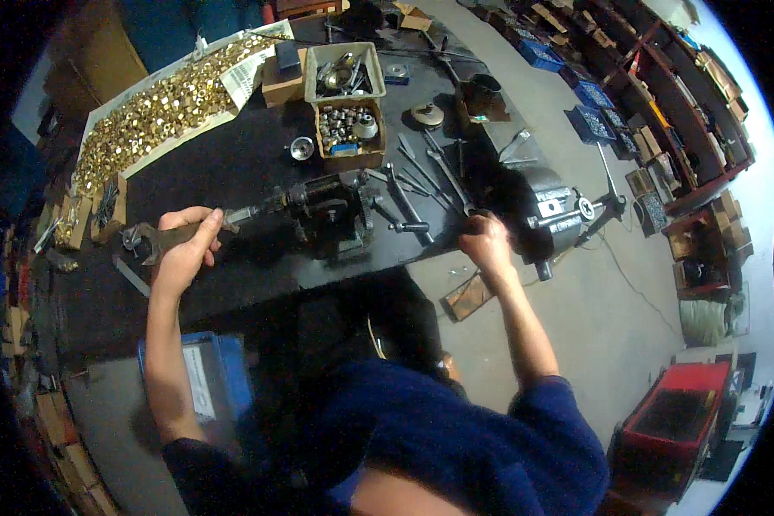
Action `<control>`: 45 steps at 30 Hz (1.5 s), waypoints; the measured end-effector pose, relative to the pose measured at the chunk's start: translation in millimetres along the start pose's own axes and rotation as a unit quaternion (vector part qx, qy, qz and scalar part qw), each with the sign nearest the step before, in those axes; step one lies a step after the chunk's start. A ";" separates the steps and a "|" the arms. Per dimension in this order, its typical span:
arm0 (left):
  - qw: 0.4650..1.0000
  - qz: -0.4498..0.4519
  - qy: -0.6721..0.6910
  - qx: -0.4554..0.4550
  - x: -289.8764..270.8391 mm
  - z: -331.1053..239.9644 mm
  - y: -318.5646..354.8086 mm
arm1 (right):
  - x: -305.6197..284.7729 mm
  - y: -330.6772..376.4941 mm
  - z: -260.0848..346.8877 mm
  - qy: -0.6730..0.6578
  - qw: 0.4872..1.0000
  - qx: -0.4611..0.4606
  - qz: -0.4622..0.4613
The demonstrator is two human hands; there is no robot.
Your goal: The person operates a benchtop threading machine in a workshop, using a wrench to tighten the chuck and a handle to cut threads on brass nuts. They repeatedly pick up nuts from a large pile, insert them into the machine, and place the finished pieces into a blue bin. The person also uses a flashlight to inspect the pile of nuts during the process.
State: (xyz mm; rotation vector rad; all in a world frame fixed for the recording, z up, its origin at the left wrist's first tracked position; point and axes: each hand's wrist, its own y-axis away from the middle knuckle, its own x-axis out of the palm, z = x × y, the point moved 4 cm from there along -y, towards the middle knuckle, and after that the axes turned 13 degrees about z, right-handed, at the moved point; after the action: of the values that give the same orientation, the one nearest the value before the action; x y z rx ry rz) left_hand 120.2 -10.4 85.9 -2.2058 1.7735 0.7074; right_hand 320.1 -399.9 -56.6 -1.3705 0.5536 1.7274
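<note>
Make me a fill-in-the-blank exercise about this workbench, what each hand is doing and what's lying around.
1. The left hand grips a large open-ended ____.
2. The right hand rests at the edge of the black ____.
3. The tray at the bench's far left holds a heap of brass-coloured ____.
4. Between the hands stands a dark ____ clamping a workpiece.

Missing words: wrench; workbench; nuts; vise.

You stand at dark workbench (pixel 232 163); grey concrete floor (pixel 593 310) right; stocked shelves (pixel 662 95) along far right; red bin (pixel 675 413) near floor's lower right.
</note>
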 end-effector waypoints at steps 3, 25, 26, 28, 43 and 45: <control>1.000 -0.003 0.007 0.004 0.5 -2.5 2.5 | 10.0 -11.1 -4.2 -0.067 0.986 0.106 0.114; 1.000 0.006 -0.009 0.012 -2.0 -2.0 2.1 | 17.6 -69.9 25.5 0.133 0.949 0.080 0.275; 1.000 0.006 -0.008 0.008 -1.8 -2.8 2.7 | 19.1 -70.6 24.6 0.135 0.950 0.084 0.268; 1.000 0.004 -0.004 0.003 -2.2 -2.9 3.5 | 21.4 -73.0 17.5 0.088 0.960 0.120 0.237; 0.999 0.029 -0.021 -0.009 -7.5 2.4 -4.2 | -8.9 -90.7 -10.7 -0.361 0.931 0.019 0.045; 0.999 0.026 -0.026 -0.006 -9.1 4.4 -4.0 | -32.5 -74.5 17.9 -0.563 0.816 0.115 0.057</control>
State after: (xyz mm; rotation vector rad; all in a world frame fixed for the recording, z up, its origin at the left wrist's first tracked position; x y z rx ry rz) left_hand 121.6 0.4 86.1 -2.1358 1.8131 0.7818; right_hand 372.8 -356.4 -9.0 0.0062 0.1298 2.1100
